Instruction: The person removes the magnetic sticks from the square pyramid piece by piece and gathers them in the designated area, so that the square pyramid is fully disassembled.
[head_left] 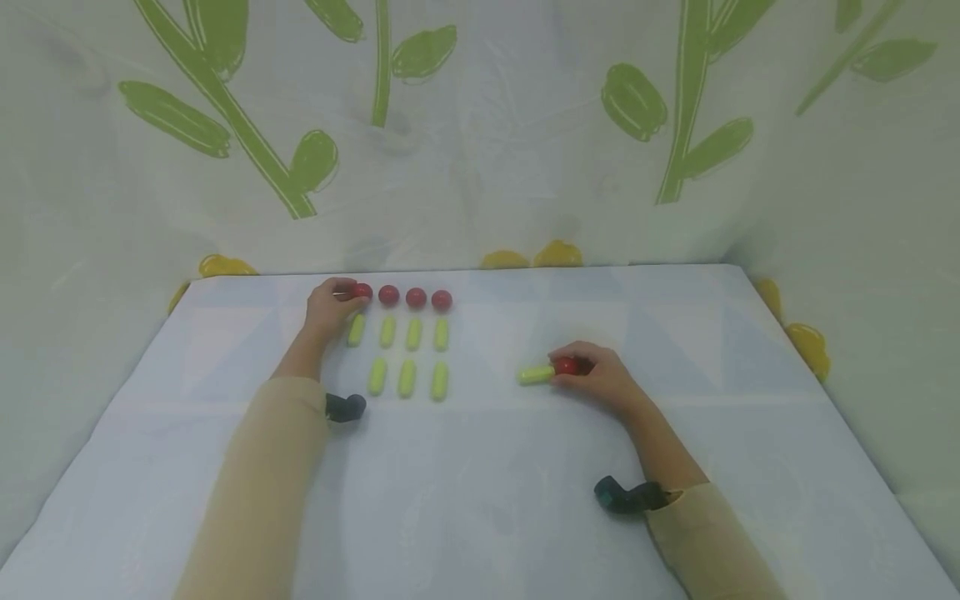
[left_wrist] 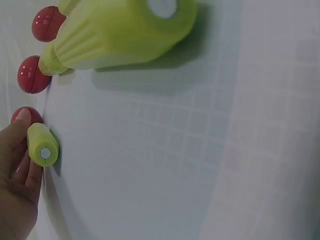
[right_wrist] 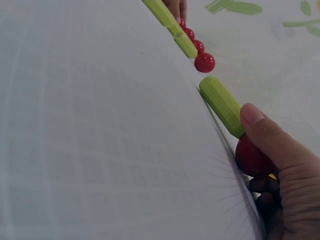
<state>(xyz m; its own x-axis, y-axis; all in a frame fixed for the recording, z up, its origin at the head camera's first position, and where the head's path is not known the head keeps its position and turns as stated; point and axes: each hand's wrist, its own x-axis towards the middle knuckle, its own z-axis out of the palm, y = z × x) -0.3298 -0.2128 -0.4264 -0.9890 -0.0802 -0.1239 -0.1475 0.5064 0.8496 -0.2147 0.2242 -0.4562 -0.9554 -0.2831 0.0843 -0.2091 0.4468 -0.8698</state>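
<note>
At the left end of a back row of glossy red balls (head_left: 416, 297), my left hand (head_left: 330, 310) pinches the end red ball (left_wrist: 33, 114) between thumb and fingers. A yellow-green ridged cylinder (left_wrist: 43, 144) with a white disc on its end lies right beside those fingers. Farther right, my right hand (head_left: 596, 377) grips another red ball (right_wrist: 253, 156), its fingers partly hiding it. Against that ball lies a yellow-green ridged cylinder (head_left: 536, 375), pointing left, with the thumb tip at its near end in the right wrist view.
Two rows of yellow-green cylinders (head_left: 407, 377) lie in front of the red balls, between the hands. The white table (head_left: 465, 500) meets a white backdrop (head_left: 510, 167) with painted green leaves behind. Dark wrist-worn devices (head_left: 630, 496) stick out over the table from both wrists.
</note>
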